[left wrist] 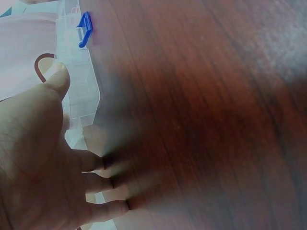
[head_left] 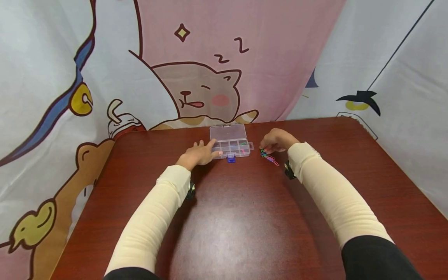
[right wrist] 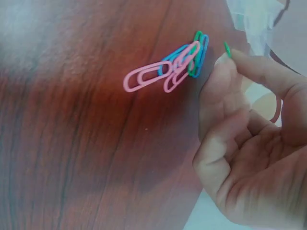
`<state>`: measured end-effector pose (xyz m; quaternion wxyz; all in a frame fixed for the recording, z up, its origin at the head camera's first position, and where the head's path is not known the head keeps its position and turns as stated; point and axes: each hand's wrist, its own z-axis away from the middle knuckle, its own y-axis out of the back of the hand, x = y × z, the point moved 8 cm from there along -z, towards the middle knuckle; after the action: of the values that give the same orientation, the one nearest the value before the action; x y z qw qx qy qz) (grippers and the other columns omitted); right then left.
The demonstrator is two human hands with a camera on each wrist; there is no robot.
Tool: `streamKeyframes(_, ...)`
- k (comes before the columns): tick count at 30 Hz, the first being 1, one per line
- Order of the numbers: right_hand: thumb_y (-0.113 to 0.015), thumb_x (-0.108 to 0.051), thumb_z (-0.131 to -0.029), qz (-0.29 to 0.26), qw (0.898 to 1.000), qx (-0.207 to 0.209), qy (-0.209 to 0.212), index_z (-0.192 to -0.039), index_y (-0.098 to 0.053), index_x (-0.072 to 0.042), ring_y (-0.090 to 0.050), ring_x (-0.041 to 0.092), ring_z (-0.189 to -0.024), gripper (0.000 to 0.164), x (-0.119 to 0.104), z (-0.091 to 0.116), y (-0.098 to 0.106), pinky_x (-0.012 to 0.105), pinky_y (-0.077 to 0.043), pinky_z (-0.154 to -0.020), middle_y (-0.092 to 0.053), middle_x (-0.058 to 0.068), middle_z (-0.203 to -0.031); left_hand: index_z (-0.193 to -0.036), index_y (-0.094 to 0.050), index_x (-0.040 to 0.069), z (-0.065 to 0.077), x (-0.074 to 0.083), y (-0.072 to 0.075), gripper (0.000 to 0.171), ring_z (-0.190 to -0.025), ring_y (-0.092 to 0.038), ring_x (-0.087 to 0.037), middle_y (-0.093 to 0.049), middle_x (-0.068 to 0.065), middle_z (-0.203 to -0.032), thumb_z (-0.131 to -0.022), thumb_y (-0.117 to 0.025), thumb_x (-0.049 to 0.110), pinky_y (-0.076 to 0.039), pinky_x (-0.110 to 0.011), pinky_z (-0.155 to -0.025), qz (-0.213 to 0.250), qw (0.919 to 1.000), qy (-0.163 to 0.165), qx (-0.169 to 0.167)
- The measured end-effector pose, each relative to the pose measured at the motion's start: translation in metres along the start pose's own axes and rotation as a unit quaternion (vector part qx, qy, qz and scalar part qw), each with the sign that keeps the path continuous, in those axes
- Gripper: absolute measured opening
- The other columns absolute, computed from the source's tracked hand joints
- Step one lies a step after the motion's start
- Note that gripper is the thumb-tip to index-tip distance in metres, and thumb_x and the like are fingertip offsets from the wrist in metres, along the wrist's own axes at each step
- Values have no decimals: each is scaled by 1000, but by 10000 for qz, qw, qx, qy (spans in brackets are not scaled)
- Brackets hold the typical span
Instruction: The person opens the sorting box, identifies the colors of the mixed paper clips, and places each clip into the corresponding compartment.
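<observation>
Paperclip (right wrist: 228, 50) in right grip (head_left: 278, 140), Zs (head_left: 240, 45) beyond

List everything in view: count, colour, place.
Box: one, clear, far side of table
Lid: one, clear, open at box's far edge
Latch: one, blue, box's near edge
Box clips: count unclear, green and pink visible, box's right end
Loose clips: several overlapping, pink, blue and green, on table right of box
Held clip: one, green, in right hand
Table: one, red-brown, under box
Cloth: count unclear, white and pink with cartoons, behind table
Wrist devices: two, black, one per wrist
Sleeves: two, cream and black
Left hand: one, box's left end
Right hand: one, above loose clips
</observation>
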<state>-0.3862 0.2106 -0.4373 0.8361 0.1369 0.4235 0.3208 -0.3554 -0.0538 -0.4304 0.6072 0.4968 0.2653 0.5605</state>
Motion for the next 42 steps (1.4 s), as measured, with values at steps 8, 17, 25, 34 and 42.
streamKeyframes(8,-65,-14,-82,-1008,9928,-638,-53,-109,-62,1,-60,9,-58,31,-11,0,-10,20,-44,-51,-62,1,-66,-147,-3,27,-1,1,0,74,-131,-10,-43,-9,-23,-147,-88,-27,65,-18,-58,-99,-46,10000,-13,-9)
streamKeyframes(17,-63,-19,-85,-1612,9841,-732,111,-108,-62,-4,-61,10,-62,27,-30,-2,-23,22,-44,-52,-65,1,-70,-147,-4,29,1,0,-1,73,-132,-9,-42,-9,-23,-147,-88,-28,65,-17,-57,-99,84,9999,40,-43)
streamKeyframes(25,-65,-17,-84,-2077,9764,-523,289,-114,-60,-1,-61,9,-54,34,-43,-2,-23,22,-44,-48,-65,1,-65,-147,-4,30,0,-1,0,74,-132,-9,-42,-8,-23,-147,-87,-28,66,-17,-57,-99,100,9999,59,-23)
streamKeyframes(34,-65,-16,-84,-1952,9796,-370,294,-114,-60,0,-61,10,-55,34,-44,-3,-23,25,-44,-53,-66,3,-68,-147,-3,29,1,0,0,74,-132,-9,-42,-8,-23,-147,-88,-27,66,-17,-56,-100,74,10000,26,-30)
streamKeyframes(42,-64,-15,-85,-1851,9815,-460,181,-115,-59,-1,-61,9,-57,34,-37,-3,-23,24,-44,-52,-67,3,-71,-147,-3,28,2,0,1,74,-132,-9,-42,-9,-23,-147,-88,-27,65,-17,-56,-99,46,10000,-1,-32)
